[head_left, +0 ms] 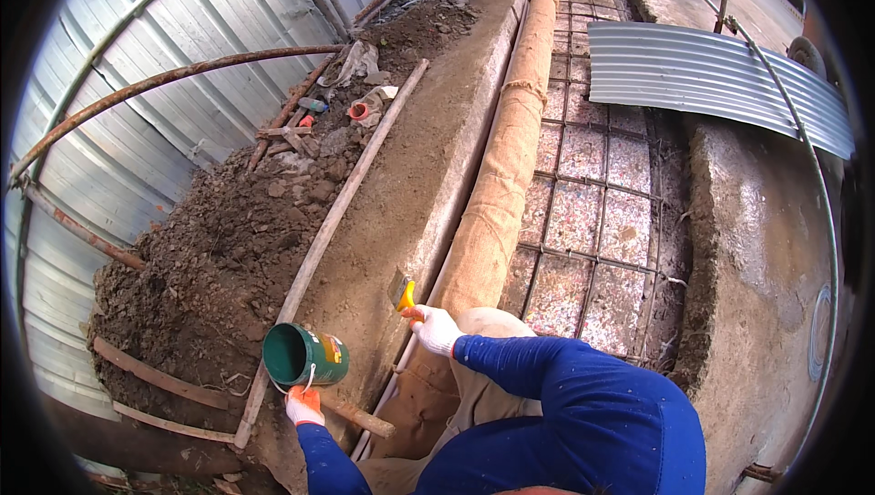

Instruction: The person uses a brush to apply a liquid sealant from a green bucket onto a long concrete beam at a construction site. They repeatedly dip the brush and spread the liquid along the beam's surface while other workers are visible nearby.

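My left hand (303, 406), in a white and orange work glove, grips a green bucket (334, 358) near its wire handle. The bucket is tipped so that its opening faces left, and its inside looks dark green. A paintbrush (401, 291) with a yellow handle is in my right hand (437, 330), which is also gloved. Its bristles point up and away, over the edge of the long concrete strip (401, 185). Close beside my left hand lies a short round wooden piece (365, 417).
A long burlap-wrapped roll (492, 212) runs away along the concrete edge. Right of it lies a rebar grid (592, 212), with a corrugated metal sheet (711, 76) across the far part. On the left are a wooden plank (337, 212), heaped soil (200, 304) and a metal fence (118, 139).
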Available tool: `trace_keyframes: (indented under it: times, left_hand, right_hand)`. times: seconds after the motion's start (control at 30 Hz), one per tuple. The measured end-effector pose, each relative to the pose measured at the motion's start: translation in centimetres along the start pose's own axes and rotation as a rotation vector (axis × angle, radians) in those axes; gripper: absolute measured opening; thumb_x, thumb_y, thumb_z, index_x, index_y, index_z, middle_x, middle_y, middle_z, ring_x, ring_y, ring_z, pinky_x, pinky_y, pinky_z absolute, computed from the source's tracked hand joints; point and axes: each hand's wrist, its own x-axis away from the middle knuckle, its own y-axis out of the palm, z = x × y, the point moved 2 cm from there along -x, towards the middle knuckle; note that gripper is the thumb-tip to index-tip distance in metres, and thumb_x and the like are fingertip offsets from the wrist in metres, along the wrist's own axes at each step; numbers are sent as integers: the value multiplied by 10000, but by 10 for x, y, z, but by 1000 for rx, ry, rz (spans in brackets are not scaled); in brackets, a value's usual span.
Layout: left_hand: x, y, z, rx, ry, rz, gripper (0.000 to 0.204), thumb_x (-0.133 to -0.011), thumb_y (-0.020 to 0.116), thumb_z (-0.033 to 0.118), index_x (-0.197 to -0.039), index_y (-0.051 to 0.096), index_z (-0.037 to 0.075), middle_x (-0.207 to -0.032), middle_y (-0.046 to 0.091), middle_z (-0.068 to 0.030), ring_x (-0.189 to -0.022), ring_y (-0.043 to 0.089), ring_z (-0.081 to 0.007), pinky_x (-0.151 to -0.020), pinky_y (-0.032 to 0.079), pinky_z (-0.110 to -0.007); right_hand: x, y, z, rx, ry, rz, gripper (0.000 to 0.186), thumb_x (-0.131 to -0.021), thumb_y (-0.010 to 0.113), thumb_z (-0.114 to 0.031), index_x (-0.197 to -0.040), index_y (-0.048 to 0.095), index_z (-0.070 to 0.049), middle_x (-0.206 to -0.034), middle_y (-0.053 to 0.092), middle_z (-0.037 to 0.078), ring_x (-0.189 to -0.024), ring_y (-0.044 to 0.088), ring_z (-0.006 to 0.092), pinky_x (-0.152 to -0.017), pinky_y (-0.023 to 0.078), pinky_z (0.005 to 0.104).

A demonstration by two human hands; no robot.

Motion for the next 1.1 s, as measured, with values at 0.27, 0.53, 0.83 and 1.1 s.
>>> trace_keyframes:
  times: [0.27, 0.53, 0.83, 1.1]
  left_hand:
    - [7, -2, 6, 27, -42, -2, 115, -1029, 609, 322, -1017, 628, 210, -912, 672, 66, -755, 586, -116, -764, 443, -350]
    - [24, 17, 11, 29, -43, 46, 117, -1032, 610, 331, -1013, 620, 216, -862, 627, 72, -743, 575, -110, -763, 436, -341]
    - [30, 16, 19, 12, -19, -25, 132, -1045, 596, 346, -1033, 634, 221, -909, 639, 84, -763, 560, -100, -785, 424, -342]
    - [27, 11, 14, 10, -9, 1, 157, -1061, 569, 373, -1062, 643, 235, -951, 659, 95, -787, 555, -100, -805, 419, -349]
  right_hand:
    - [1, -1, -7, 5, 60, -55, 336, -975, 603, -116, -1277, 747, -95, -1177, 786, 132, -1103, 751, 240, -984, 550, 339]
    - [2, -3, -6, 5, 4, -4, 299, -993, 598, -142, -1241, 760, -102, -1106, 785, 178, -1030, 770, 285, -922, 577, 364]
    - [0, 0, -3, 4, -40, 3, 293, -994, 600, -141, -1238, 757, -102, -1106, 786, 175, -1030, 770, 295, -923, 578, 369]
    - [2, -4, -9, 14, 52, -59, 345, -971, 600, -116, -1283, 744, -93, -1167, 786, 142, -1096, 755, 260, -986, 555, 355]
